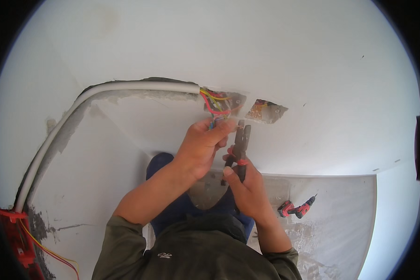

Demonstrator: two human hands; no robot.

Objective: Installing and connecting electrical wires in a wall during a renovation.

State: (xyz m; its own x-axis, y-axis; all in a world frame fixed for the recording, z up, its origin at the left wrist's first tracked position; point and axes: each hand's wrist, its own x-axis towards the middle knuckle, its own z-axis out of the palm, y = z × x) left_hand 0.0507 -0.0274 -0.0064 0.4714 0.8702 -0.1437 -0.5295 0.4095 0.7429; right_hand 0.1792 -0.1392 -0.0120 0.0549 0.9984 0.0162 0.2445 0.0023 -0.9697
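My left hand (205, 145) is closed in a pinch on electrical wires (211, 110) coming out of a rough wall opening (238, 99). Red, yellow and blue-green strands show, and the pinched ends are partly hidden by my fingers. My right hand (247, 183) grips a pair of pliers (239, 151) with dark and red handles. The pliers point upward, their jaws just right of my left fingertips and below the openings. Whether the jaws touch a wire I cannot tell.
A white conduit (130, 86) curves through a chiselled wall groove down to a red junction box (19, 233) with loose wires (51, 252). A second opening (270, 112) is to the right. A red-and-black cordless drill (297, 208) lies on the dusty floor (333, 233).
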